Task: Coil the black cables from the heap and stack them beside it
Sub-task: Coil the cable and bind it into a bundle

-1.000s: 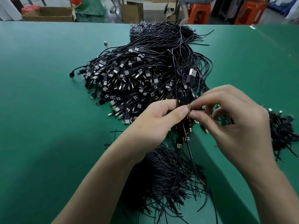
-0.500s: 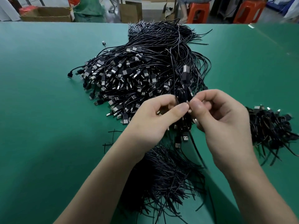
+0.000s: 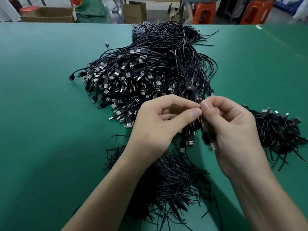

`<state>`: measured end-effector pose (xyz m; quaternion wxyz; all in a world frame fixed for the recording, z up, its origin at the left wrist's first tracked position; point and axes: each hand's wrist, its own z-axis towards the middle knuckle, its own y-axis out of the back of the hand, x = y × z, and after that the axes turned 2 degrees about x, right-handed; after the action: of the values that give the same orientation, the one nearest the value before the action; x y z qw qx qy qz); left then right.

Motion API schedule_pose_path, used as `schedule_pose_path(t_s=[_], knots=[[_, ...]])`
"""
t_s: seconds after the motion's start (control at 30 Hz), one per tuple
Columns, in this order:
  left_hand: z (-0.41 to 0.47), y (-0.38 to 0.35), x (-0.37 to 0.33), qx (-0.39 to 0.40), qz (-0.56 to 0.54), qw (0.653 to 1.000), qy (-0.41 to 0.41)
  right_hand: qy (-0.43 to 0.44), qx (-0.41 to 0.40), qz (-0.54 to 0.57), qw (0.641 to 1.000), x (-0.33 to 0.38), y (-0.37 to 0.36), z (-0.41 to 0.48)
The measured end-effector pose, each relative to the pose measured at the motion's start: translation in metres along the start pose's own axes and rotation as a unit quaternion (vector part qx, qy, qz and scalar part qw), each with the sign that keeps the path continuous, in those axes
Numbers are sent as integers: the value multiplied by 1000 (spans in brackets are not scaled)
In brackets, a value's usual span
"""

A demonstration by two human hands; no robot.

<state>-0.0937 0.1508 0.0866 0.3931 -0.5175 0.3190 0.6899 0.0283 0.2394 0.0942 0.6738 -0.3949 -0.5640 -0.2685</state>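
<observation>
Green surface (image 3: 41,114) fills most of the frame. Across its upper centre sprawls the heap of black cables (image 3: 166,52), its strands running from bare ends at the top down and leftward to a fan of USB plugs (image 3: 116,87) at centre left. A loose pile of thin black strands (image 3: 175,180) lies at lower centre, partly hidden under the forearms. The stack of coiled cables (image 3: 276,130) sits at the right edge, near the heap. At centre one coiled cable (image 3: 190,92) stands roughly upright, its long axis top to bottom, with a blurred plug (image 3: 211,146) hanging below. The left hand (image 3: 160,120) and right hand (image 3: 230,130) each pinch it between thumb and forefinger, thumb tips almost touching.
</observation>
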Motion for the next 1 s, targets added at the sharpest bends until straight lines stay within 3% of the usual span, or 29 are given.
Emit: schedule_pose_path(t_s=[0.13, 0.23, 0.37, 0.43, 0.63, 0.87, 1.0], knots=[[0, 1, 2, -39, 21, 999, -10, -13, -6, 7, 1000, -2, -2, -1], [0, 0, 1, -35, 127, 989, -61, -43, 6, 46, 998, -5, -2, -1], [-1, 1, 0, -33, 264, 943, -198, -90, 13, 101, 991, -7, -2, 2], [-1, 0, 1, -43, 310, 924, -219, -105, 13, 128, 986, -7, -2, 3], [-5, 4, -3, 8, 133, 986, -97, -106, -15, 90, 990, -7, -1, 1], [3, 3, 7, -13, 10, 999, 29, -83, -24, 91, 992, -3, -8, -3], [3, 3, 8, 27, -13, 999, 13, -111, -9, 131, 985, 0, -11, -4]])
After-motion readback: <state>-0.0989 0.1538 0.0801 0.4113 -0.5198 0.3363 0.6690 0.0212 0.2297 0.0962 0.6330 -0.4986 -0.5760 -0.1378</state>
